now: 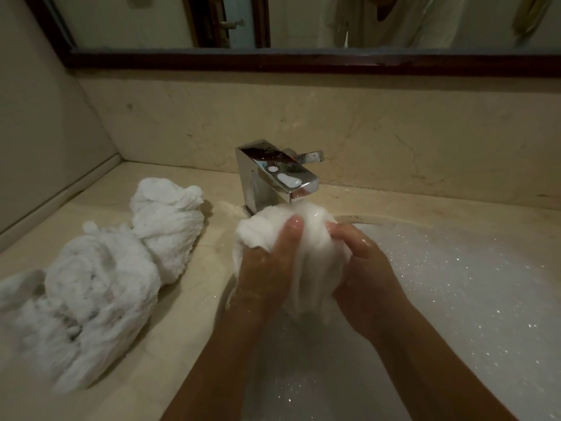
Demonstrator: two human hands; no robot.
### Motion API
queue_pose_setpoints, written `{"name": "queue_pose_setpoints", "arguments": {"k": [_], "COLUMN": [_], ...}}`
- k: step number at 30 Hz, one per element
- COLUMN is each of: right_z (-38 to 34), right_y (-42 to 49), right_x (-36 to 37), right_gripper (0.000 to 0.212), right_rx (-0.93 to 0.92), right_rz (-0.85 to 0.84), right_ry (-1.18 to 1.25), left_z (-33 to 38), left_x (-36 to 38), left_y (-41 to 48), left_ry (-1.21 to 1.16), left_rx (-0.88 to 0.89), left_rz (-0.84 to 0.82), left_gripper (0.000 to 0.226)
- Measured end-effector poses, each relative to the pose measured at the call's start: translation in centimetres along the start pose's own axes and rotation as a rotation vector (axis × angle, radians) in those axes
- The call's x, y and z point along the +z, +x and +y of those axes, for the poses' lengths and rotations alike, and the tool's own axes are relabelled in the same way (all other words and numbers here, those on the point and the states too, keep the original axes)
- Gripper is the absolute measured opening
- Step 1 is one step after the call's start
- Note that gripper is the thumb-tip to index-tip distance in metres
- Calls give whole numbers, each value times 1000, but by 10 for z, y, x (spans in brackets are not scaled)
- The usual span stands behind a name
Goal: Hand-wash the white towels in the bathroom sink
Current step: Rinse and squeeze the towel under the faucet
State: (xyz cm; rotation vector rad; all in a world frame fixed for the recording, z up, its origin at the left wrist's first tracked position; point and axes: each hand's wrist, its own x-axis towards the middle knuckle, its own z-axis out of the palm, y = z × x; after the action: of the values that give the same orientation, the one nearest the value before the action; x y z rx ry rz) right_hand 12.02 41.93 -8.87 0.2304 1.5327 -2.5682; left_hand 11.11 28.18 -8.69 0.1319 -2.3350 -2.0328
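white towel [315,262], wet and bunched into a rounded wad, is held between both hands directly under the spout of the chrome faucet [273,177], above the back-left part of the sink [358,219]. its top looks smooth and glossy where it is soaked, and soft folds run down between the palms. the left hand [267,268] grips it from the left, thumb laid up over the front of the wad, the other fingers curled out of sight behind it. the right hand [370,268] grips from the right, fingers curled inward and pinching a fold near the top. both hands and forearms are wet and flecked with foam. below them the sink is filled with white suds [470,299] that sparkle with small bubbles and hide the basin floor. to the left, on the beige marble countertop [194,329], lies a heap of twisted white towels [106,278], well apart from the hands. a dark-framed mirror [303,60] runs above the backsplash [334,123].
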Motion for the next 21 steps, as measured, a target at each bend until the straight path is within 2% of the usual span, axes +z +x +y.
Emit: {"name": "queue_pose_setpoints", "arguments": {"k": [2,5,7,10,12,14,15,18,21], "right_z": [4,3,2,0,1,0,1,2,2], "right_y": [3,2,1,-2,-2,-3,-4,-7,-9], "right_x": [0,-2,-5,-9,-12,-12,-12,-9,-7], "right_gripper": [52,87,95,75,67,53,53,69,85], "right_rx": [-32,18,80,46,19,-42,-75,-157,-208], "right_rz": [67,26,-27,-39,44,161,204,237,193], "right_ry": [-139,-308,-345,-313,-245,-221,-234,-230,-220], "left_z": [-5,-10,-12,-17,-17,-14,-11,-5,1], "left_x": [1,-6,-11,-15,-13,-11,-9,-4,-4], "left_y": [-1,-5,-5,-1,-2,-4,-5,-6,-2], "left_ry": [-61,71,155,248,299,282,275,232,300], "left_rx": [109,177,259,331,369,335,291,174,-25], "left_rz": [8,-116,-224,-288,-276,-268,-247,-120,-88], "left_gripper": [98,42,32,42,43,62,75,83,124]}}
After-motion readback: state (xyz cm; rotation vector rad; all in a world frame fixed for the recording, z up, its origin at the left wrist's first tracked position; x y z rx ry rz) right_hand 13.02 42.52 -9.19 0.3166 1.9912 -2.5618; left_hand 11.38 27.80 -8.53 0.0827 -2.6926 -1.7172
